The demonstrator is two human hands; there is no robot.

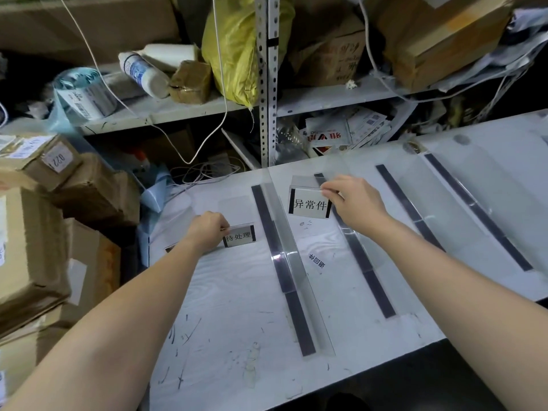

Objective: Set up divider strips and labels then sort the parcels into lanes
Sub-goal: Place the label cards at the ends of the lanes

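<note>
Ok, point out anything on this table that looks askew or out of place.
The 退回件 label lies skewed and upside down to the camera between two divider strips; the 待处理 label and 异常件 label, held by the left hand and right hand, read upright.

A scuffed white table (237, 307) stands against a metal shelving unit with a perforated upright (263, 84). The shelf boards (341, 97) carry cartons (332, 54), a yellow bag (234, 54) and white bottles (145, 71). White cables (207, 134) hang down. Lighting is dim.
</note>
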